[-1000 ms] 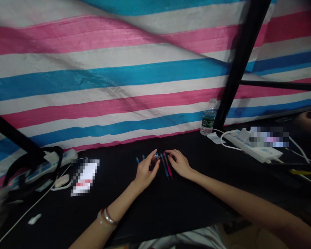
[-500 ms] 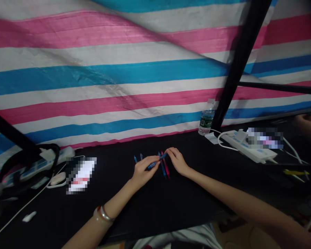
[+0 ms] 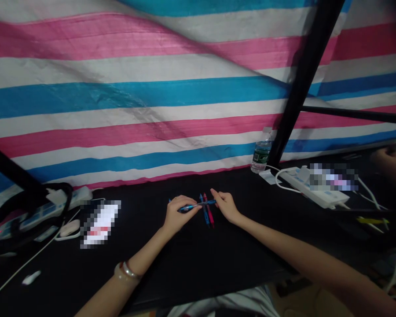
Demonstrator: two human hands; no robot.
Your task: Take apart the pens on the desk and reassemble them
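Note:
A blue pen (image 3: 187,207) is held lengthwise between my two hands, over the black table (image 3: 185,273). A thin, paler stretch shows between its blue ends; whether the pen is in two parts I cannot tell. My left hand (image 3: 178,213) pinches the left end. The fingers of my right hand (image 3: 227,207) close on the right end, with the index finger pointing away. Below the held pen, another blue pen (image 3: 205,215) and a pink-red pen (image 3: 210,215) lie side by side. Behind my left hand, a blue tip peeks out, mostly hidden.
On the left are a power strip (image 3: 82,193), a lit phone (image 3: 102,224) and a white earbud-like piece (image 3: 31,277). A water bottle (image 3: 261,152), a second power strip (image 3: 320,189) and another phone (image 3: 336,177) are on the right. Another person's hand (image 3: 391,160) is at far right.
My hands have drawn slightly apart, my left hand moving left. The held pen now lies nearly level and shows a thin middle stretch. The pens on the table stay put.

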